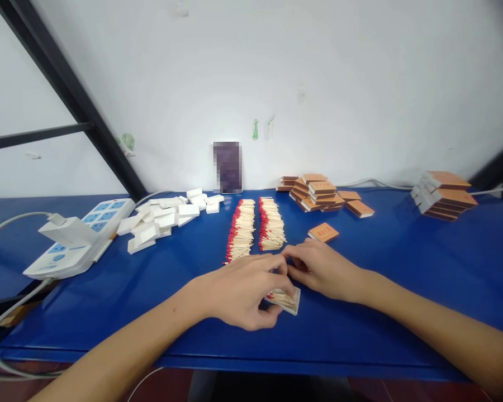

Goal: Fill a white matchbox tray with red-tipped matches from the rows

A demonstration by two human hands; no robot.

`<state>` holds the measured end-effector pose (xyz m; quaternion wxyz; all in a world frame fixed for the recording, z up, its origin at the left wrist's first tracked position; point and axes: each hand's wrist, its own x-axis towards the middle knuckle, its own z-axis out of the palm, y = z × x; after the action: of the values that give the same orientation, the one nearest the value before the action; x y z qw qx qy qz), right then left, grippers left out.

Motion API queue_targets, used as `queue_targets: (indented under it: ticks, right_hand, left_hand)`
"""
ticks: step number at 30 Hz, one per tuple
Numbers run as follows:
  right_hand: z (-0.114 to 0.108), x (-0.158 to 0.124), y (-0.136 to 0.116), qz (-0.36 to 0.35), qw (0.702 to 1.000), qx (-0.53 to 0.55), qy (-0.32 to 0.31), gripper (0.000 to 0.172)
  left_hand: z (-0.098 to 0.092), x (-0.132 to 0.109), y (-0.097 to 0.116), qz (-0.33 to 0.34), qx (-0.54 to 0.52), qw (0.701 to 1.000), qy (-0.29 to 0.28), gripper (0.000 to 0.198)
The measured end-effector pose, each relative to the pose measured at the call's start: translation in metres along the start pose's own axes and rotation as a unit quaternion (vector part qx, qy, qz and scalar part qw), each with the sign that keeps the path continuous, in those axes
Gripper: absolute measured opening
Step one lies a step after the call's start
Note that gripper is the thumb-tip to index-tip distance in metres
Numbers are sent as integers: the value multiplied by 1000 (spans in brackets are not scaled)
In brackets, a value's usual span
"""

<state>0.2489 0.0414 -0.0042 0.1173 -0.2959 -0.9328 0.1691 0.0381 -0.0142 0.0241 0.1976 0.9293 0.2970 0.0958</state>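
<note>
My left hand point(245, 290) is closed round a small white matchbox tray point(285, 300) filled with red-tipped matches, just above the blue table point(402, 268). My right hand point(318, 268) meets it from the right, fingers curled and pinched at the tray's top edge; whether it holds any matches is hidden. Just beyond the hands lie two rows of loose red-tipped matches point(255, 226). A single orange matchbox sleeve point(323, 232) lies flat just past my right hand.
A pile of empty white trays point(167, 218) lies at the back left, beside a white power strip point(81, 237) with a plug and cables. Stacks of orange sleeves point(318, 192) stand at the back centre-right, another stack point(444, 195) at the far right. A white wall backs the table.
</note>
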Motion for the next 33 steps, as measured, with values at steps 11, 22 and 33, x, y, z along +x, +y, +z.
queue_targets:
  ticks: [11, 22, 33]
  right_hand:
    - [0, -1, 0, -16, 1000, -25, -3, 14]
    - [3, -1, 3, -18, 999, -30, 6, 13]
    - [2, -1, 2, -26, 999, -29, 11, 13]
  left_hand:
    - [4, 1, -2, -3, -43, 999, 3, 32]
    - [4, 2, 0, -2, 6, 1000, 10, 27]
    - [5, 4, -2, 9, 21, 1000, 12, 19]
